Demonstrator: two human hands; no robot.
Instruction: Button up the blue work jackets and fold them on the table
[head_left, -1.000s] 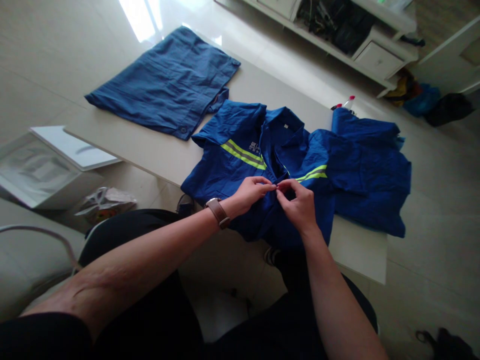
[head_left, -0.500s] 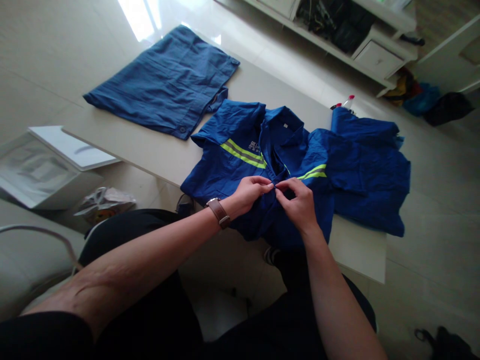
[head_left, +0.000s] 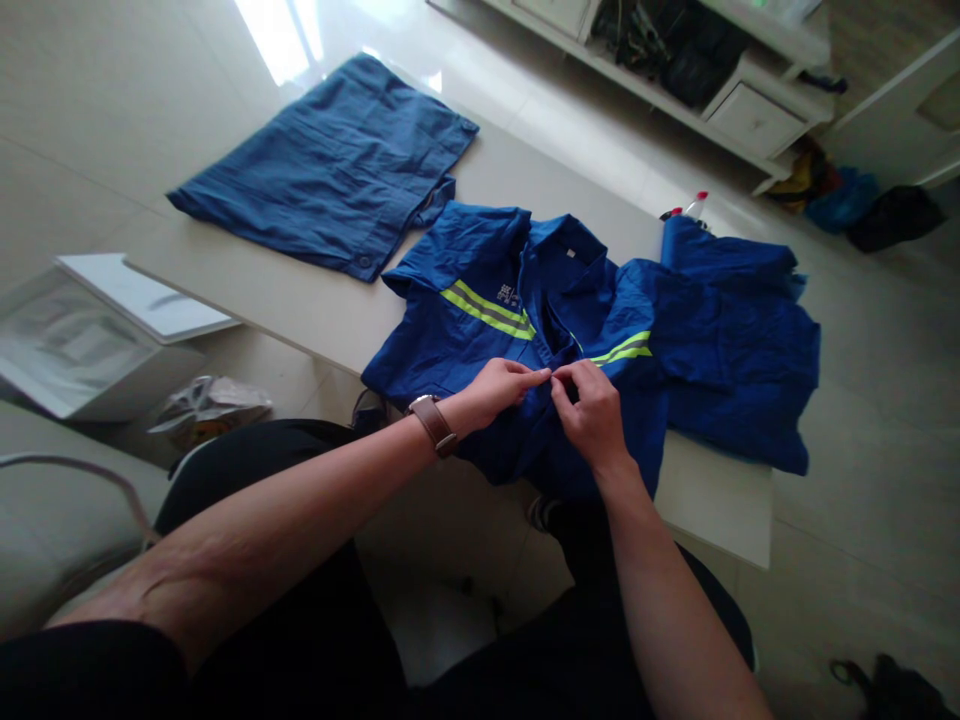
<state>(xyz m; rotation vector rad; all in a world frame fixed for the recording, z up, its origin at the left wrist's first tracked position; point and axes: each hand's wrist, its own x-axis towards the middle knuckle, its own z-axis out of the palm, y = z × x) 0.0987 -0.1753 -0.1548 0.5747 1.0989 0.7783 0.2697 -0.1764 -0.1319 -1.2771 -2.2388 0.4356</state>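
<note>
A blue work jacket (head_left: 480, 330) with yellow-green reflective stripes lies buttoned-side up on a white table (head_left: 262, 295), its collar pointing away from me. My left hand (head_left: 499, 390), with a brown leather watch strap (head_left: 433, 425) at the wrist, has its fingertips on the jacket's front opening. My right hand (head_left: 592, 415) pinches the same edge, and its fingertips nearly meet those of my left hand. Whatever lies under my fingertips is hidden. A folded pair of blue work trousers (head_left: 322, 170) lies flat beyond the jacket, apart from both hands.
More crumpled blue cloth (head_left: 739, 340) lies at the table's right end, over its edge. Red-capped bottles (head_left: 696, 205) stand behind it. A white shelf unit (head_left: 754, 120) and bags stand beyond the table. A white box (head_left: 75, 345) and a plastic bag (head_left: 210, 405) are at the left.
My right hand has shifted slightly down and its fingers have turned on the jacket's front edge. My left hand stays at nearly the same spot, and the jacket has not visibly moved.
</note>
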